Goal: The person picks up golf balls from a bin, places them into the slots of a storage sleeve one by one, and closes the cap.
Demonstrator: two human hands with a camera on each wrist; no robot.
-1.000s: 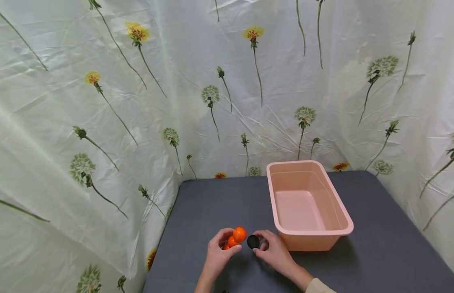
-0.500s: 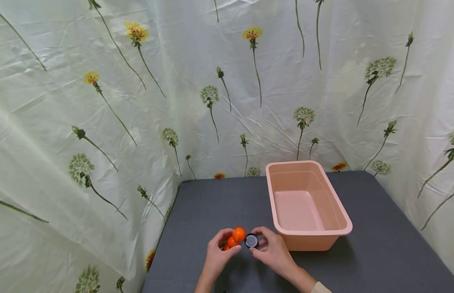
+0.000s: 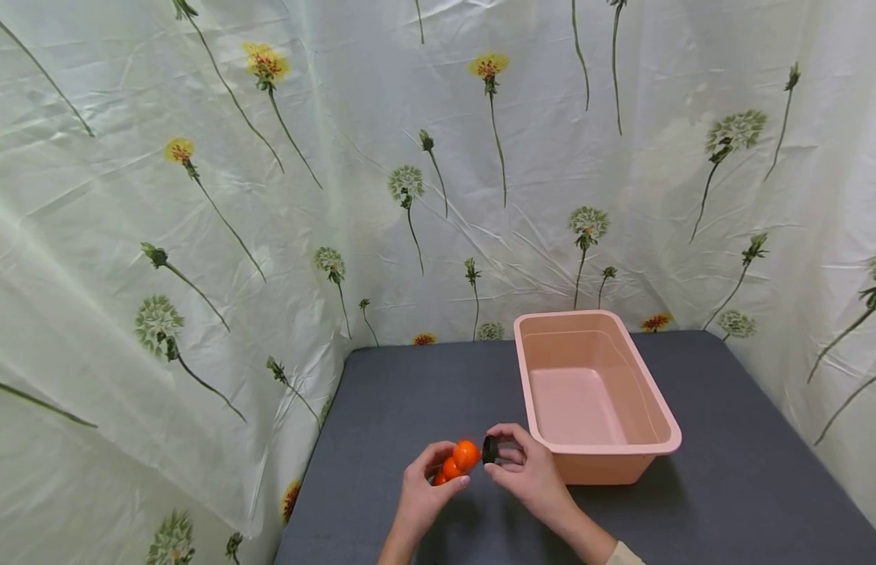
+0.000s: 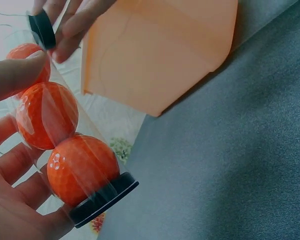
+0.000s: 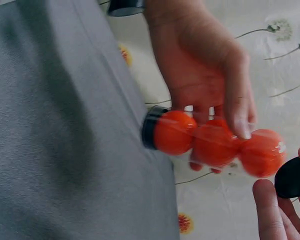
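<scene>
My left hand [image 3: 418, 493] grips a clear tube [image 4: 65, 137] holding three orange golf balls [image 4: 82, 169], thumb on one side and fingers round the other. A black end cap [image 4: 106, 200] closes the tube's lower end, seen in the left wrist view. Between thumb and fingertips, my right hand [image 3: 537, 475] pinches a loose black cap [image 3: 490, 450]. In the head view that cap stands edge-on, close beside the tube's uncapped end. The right wrist view shows the cap [image 5: 293, 178] near the outermost ball; whether it touches the tube I cannot tell.
A pink plastic tub [image 3: 593, 451] stands just behind and right of my right hand, on a dark grey cloth-covered table [image 3: 410, 392]. A pale curtain [image 3: 381, 235] printed with dandelions hangs behind and at both sides.
The loose cap has turned in my right fingers: its black outside faced the camera, then its grey inside, now its edge. The right hand has risen slightly; the tube has shifted a little right.
</scene>
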